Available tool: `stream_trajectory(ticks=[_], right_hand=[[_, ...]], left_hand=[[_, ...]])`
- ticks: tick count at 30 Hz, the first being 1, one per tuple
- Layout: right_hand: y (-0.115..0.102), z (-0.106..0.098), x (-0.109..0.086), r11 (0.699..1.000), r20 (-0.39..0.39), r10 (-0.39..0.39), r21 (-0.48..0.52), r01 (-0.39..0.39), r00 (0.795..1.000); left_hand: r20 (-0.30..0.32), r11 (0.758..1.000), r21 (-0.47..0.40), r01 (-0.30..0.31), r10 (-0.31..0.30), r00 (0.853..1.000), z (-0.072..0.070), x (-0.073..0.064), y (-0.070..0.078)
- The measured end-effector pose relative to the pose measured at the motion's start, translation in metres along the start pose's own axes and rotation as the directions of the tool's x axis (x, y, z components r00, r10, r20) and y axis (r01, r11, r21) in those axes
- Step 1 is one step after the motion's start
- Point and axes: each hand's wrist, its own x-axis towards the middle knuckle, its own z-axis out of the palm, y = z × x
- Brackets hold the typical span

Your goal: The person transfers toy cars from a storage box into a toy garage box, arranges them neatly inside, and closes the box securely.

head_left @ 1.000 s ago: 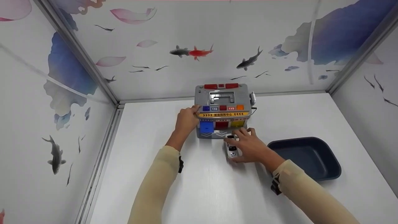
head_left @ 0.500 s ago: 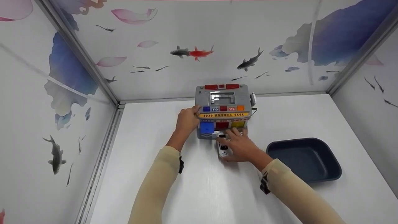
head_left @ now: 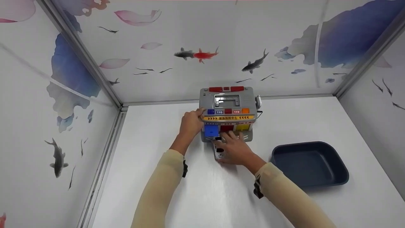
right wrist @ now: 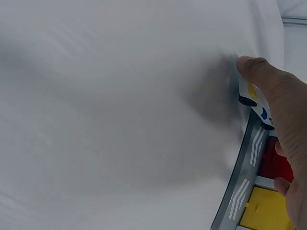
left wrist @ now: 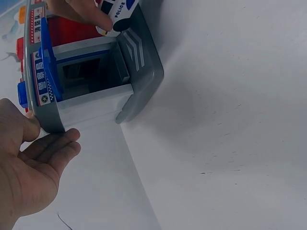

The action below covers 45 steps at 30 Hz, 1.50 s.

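A grey toy garage [head_left: 207, 98] with red lights on top stands against the back wall. At its left side my left hand [head_left: 190, 124] grips the roof edge, thumb and fingers either side of the corner in the left wrist view. The blue door [left wrist: 52, 64] is raised over a hollow bay, while the red door [head_left: 226, 128] and yellow door [head_left: 243, 127] are down. My right hand [head_left: 235, 150] holds a small white toy police car [head_left: 219, 155] by its sides, in front of the blue door. The car's nose overlaps the grey ramp [left wrist: 139, 57].
A dark blue plastic basin [head_left: 341, 172] stands on the white table [head_left: 196, 196] to the right, close to my right forearm. White panels printed with fish [head_left: 253, 65] and petals enclose the back and sides.
My right hand has slid the toy police car leftward along the garage front, from near the red and yellow doors to the blue one. The left hand keeps its place on the garage.
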Motion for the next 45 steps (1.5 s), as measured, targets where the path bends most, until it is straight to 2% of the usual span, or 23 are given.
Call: stream_trajectory(ticks=[9,14,19,25,45], right_hand=[[-0.006,0.008,0.009,0.999,-0.012,0.019,-0.026,-0.019,1.000],[-0.010,0.008,0.017,1.000,0.013,0.016,-0.026,-0.015,1.000],[-0.012,0.011,0.023,0.997,0.016,0.011,-0.083,-0.010,1.000],[-0.010,0.017,0.023,0.995,-0.022,0.015,-0.096,-0.017,1.000],[-0.013,0.022,0.025,0.993,-0.047,0.040,-0.107,-0.044,0.998]], left_hand=[[-0.011,0.999,0.021,-0.028,0.028,1.000,0.001,0.000,-0.002],[-0.007,0.999,0.027,-0.028,0.028,1.000,0.000,0.000,-0.003],[-0.013,0.999,0.015,-0.030,0.030,0.999,0.000,-0.001,-0.005],[-0.015,0.999,0.010,-0.040,0.040,0.999,0.001,-0.001,-0.006],[-0.013,0.999,0.018,-0.039,0.039,0.999,0.001,-0.001,-0.004]])
